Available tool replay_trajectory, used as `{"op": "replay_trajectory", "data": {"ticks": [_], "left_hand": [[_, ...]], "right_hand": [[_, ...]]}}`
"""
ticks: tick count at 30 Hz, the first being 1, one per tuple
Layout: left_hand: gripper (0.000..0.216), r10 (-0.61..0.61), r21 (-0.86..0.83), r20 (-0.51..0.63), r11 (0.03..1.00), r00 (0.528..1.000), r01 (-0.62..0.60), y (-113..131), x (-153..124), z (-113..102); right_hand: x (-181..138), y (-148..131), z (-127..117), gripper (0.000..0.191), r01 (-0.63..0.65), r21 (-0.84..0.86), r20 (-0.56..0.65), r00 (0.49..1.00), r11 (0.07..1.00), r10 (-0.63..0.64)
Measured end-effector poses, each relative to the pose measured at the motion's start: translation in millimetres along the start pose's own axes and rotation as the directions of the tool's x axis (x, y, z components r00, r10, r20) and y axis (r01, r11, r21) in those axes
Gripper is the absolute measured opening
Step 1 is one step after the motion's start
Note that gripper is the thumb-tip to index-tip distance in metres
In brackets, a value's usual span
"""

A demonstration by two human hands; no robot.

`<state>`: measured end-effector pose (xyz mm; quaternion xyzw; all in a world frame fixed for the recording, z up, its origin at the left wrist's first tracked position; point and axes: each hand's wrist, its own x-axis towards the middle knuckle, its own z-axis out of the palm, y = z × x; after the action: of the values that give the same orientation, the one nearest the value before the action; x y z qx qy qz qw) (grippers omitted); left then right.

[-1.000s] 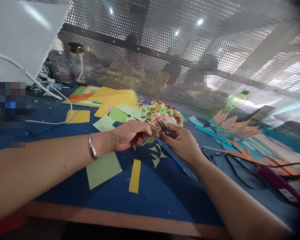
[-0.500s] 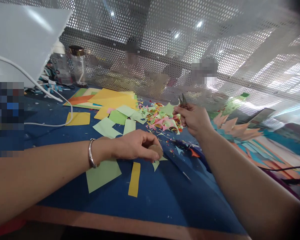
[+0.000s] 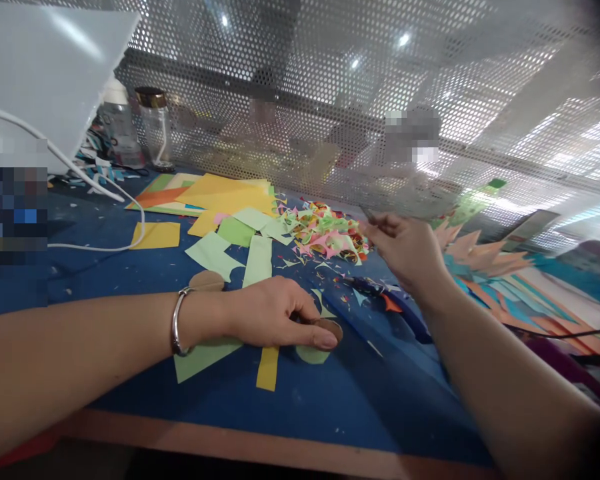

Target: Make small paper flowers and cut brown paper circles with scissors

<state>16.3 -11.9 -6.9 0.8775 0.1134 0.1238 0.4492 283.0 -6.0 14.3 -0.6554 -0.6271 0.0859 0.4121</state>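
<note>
My left hand [image 3: 275,308], with a silver bangle at the wrist, pinches a small brown cardboard disc [image 3: 333,327] between thumb and fingers. Under it on the table lies a light green paper piece [image 3: 313,355] with a rounded edge. A second brown disc [image 3: 207,280] shows behind my left wrist. My right hand [image 3: 405,248] is raised beside the scrap pile, fingers closed on scissors [image 3: 367,213]; only a blurred bit of blade shows. A green sheet [image 3: 205,360] and a yellow strip [image 3: 267,370] lie partly beneath my left wrist and hand.
Colourful paper scraps [image 3: 325,233] are heaped at the back middle. Yellow sheets [image 3: 225,193] are stacked left of them. A dark blue tool [image 3: 405,313] lies near my right forearm. Two bottles [image 3: 153,127] stand by the perforated screen [image 3: 300,100]. A white cable [image 3: 95,249] crosses the left side.
My left hand has moved slightly right and down with the disc, and a rounded green piece now shows beneath it. My right hand has shifted right and lower, its scissor blades turning mostly out of sight.
</note>
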Motion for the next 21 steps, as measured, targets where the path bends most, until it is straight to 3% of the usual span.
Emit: {"op": "replay_trajectory", "data": {"ticks": [2,5,8,11,15,21], "left_hand": [[0.054,0.075,0.118,-0.018,0.990,0.997,-0.072,3.0,0.3,2.1],[0.054,0.089,0.255,-0.042,0.964,0.995,-0.076,7.3,-0.1,-1.9],[0.054,0.006,0.389,-0.159,0.920,0.987,0.057,5.8,-1.1,-18.2],[0.036,-0.099,0.483,-0.269,0.847,0.958,0.223,-1.0,-3.0,-40.2],[0.014,-0.265,0.519,-0.212,0.785,0.941,0.338,-5.2,-7.5,-59.9],[0.051,-0.364,0.617,-0.387,0.581,0.847,0.531,-9.9,-11.9,-72.7]], "right_hand": [[-16.9,-10.0,1.3,0.027,0.011,-0.043,-0.009,1.000,0.999,-0.011],[-39.6,-20.5,7.0,0.026,0.029,-0.103,0.160,0.987,0.994,-0.012],[-55.0,-25.0,12.2,0.026,0.036,-0.142,0.326,0.945,0.989,0.012],[-63.9,-27.4,14.1,0.023,0.110,-0.262,0.438,0.899,0.959,0.016],[-71.5,-33.5,14.4,0.017,0.182,-0.357,0.525,0.850,0.916,0.036],[-77.7,-46.5,15.6,0.011,0.209,-0.404,0.592,0.802,0.891,0.081]]}}
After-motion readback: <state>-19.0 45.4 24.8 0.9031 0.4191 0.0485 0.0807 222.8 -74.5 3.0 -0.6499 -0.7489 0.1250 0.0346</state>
